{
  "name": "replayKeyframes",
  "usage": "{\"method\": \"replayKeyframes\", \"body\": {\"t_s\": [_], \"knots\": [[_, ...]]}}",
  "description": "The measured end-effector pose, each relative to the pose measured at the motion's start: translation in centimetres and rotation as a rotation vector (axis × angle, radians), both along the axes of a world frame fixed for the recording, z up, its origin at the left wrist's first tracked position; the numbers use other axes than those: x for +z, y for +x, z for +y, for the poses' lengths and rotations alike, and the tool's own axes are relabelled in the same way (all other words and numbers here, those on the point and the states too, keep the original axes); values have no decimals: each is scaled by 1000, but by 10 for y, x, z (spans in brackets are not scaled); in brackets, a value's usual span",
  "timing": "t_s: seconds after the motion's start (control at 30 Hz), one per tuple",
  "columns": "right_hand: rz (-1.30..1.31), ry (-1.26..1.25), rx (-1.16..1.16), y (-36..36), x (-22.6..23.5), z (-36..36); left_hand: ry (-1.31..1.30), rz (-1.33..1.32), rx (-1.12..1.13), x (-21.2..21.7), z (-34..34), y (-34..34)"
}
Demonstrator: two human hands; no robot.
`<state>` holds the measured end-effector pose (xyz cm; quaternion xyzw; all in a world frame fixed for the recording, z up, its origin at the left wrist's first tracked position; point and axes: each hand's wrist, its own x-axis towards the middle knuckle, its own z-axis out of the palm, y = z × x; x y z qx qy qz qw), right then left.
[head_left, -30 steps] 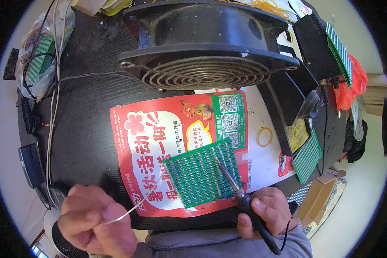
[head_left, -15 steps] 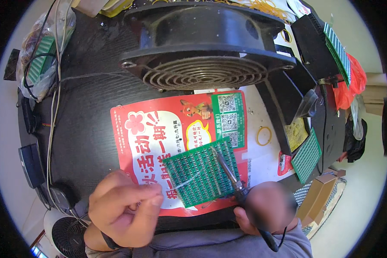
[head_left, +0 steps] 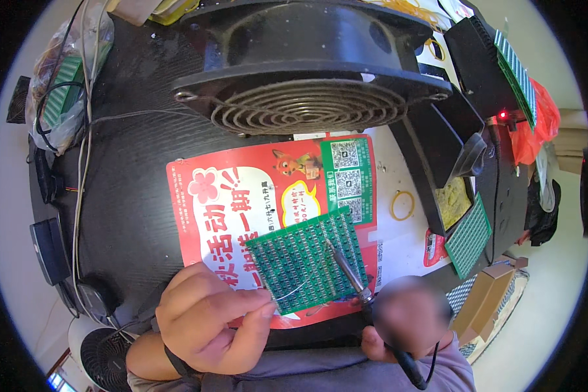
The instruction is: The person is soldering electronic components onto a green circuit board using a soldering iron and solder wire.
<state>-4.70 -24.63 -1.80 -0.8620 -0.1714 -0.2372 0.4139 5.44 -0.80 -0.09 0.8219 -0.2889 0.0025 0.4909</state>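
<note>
A green circuit board [head_left: 307, 261] crowded with rows of tiny parts lies tilted on a red and white printed sheet [head_left: 199, 222]. My left hand [head_left: 212, 320] is closed in a pinch at the board's lower left corner. From its fingertips a thin piece of solder wire [head_left: 299, 287] reaches over the board. My right hand [head_left: 408, 320], partly blurred, grips a soldering iron [head_left: 354, 277] by its dark handle. The iron's tip points up and left and sits at the upper right part of the board; whether it touches is hard to tell.
A large black fan [head_left: 307, 72] stands just beyond the sheet. To the right are a dark stand with a yellow sponge [head_left: 452, 204], another green board [head_left: 469, 236] and a cardboard box [head_left: 490, 304]. Cables [head_left: 80, 196] and a plastic bag [head_left: 65, 98] lie at left.
My left hand has moved right and slightly down with the solder wire, closer to the board. The iron's tip has shifted slightly down. A red light now shows at the right.
</note>
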Motion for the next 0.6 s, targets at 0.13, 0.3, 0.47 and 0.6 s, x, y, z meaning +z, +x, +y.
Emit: {"method": "replayKeyframes", "body": {"t_s": [0.13, 0.3, 0.47, 0.6], "knots": [[-11, -21, 8, -2, 0, 0, -6, 2, -3, 1, 0, 1], [-42, -1, -30, -2, -3, 5, -10, -10, -8, -1, 0, 1], [-47, -5, -41, 0, -4, 5, 8, 26, -5, -1, -1, 4], [-43, -3, -2, 1, -2, 3, -31, 3, -20, -3, -1, 0]]}}
